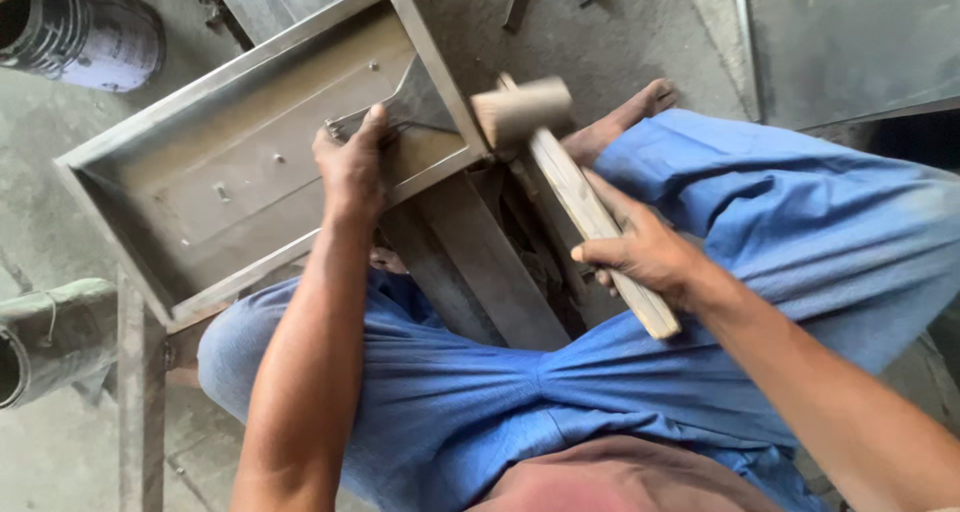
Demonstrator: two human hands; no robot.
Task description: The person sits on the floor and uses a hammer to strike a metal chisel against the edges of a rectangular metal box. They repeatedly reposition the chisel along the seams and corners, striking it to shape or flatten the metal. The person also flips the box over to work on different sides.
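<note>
With the sheet-metal tray [190,162] propped on the steel beam [480,262] between the knees, the left hand [352,162] presses flat inside its near corner while the right hand [640,252] grips the wooden mallet [560,162] at that corner's rim—best struck squarely, clear of those fingers.

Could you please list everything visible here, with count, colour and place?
Shallow rectangular sheet-metal tray: one, grey, upper left, resting tilted on a metal beam.
Wooden mallet with a cylindrical head: one, pale brown, centre, head at the tray's corner.
Grey metal beam: one, centre, under the tray.
Dark round bucket: one, top left corner.
Greenish pipe: one, left edge.
Thin metal strip: one, grey, on the floor at upper right.
Blue trousers: one pair, centre and right.
Bare foot: one, behind the mallet.
Left hand: pressing inside the tray.
Right hand: fingers gripping the mallet handle.
</note>
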